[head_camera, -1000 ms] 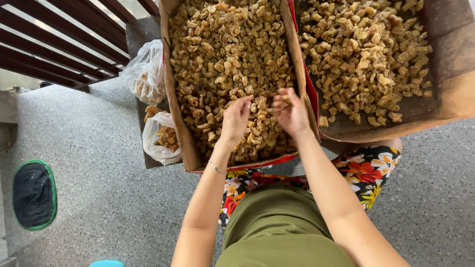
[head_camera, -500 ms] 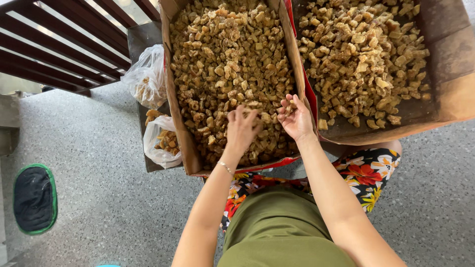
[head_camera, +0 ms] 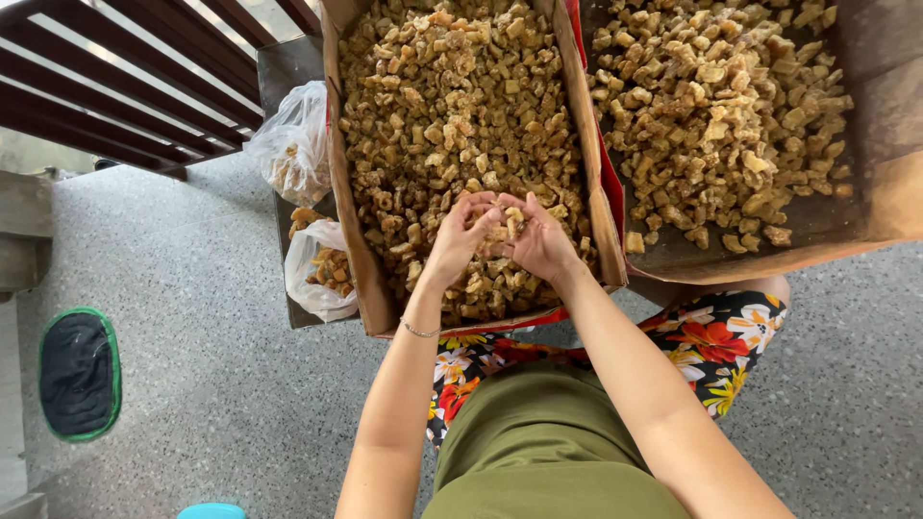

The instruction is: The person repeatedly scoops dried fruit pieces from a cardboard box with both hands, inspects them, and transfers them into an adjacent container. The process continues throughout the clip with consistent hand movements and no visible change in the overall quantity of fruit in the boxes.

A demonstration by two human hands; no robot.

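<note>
Head view: left hand (head_camera: 460,240), right hand (head_camera: 540,242) pressed together, pinching brown chunk (head_camera: 508,222) above cardboard box (head_camera: 348,240).

Arms: bare, no sleeves in view
Left wrist: thin silver bracelet (head_camera: 419,332)
Top: plain olive-green garment (head_camera: 543,437)
Legs: floral cloth (head_camera: 716,341), red, yellow and white blooms on black

Count: two cardboard boxes (head_camera: 370,288) of brown chunks (head_camera: 452,106) ahead of my hands; two plastic bags (head_camera: 293,144) to their left.
</note>
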